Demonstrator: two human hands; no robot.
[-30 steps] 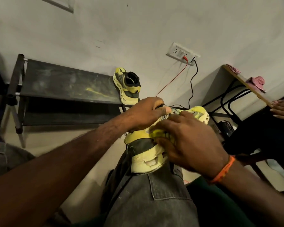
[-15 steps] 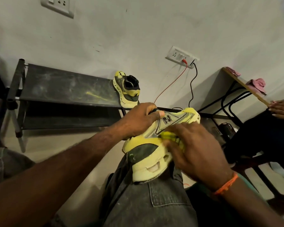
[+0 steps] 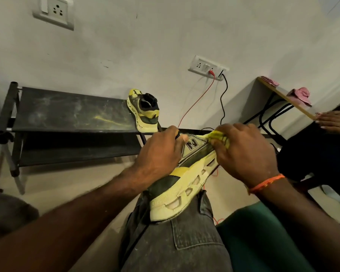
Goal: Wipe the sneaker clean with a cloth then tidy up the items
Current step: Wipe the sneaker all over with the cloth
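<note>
A yellow and dark sneaker lies on its side across my knee in grey jeans, heel toward me, sole facing right. My left hand grips its upper at the collar, thumb by the N logo. My right hand pinches a bunched yellow cloth against the toe end of the sneaker. The matching second sneaker stands on the right end of the black shoe rack.
A wall socket holds a red wire and a black cable that hang down behind the sneaker. A wooden table with pink cloths stands at right. Another person's hand rests at the far right.
My right hand slid the cloth along the sneaker's side from the heel area up to the toe. The sneaker tipped so that more of its sole edge shows.
</note>
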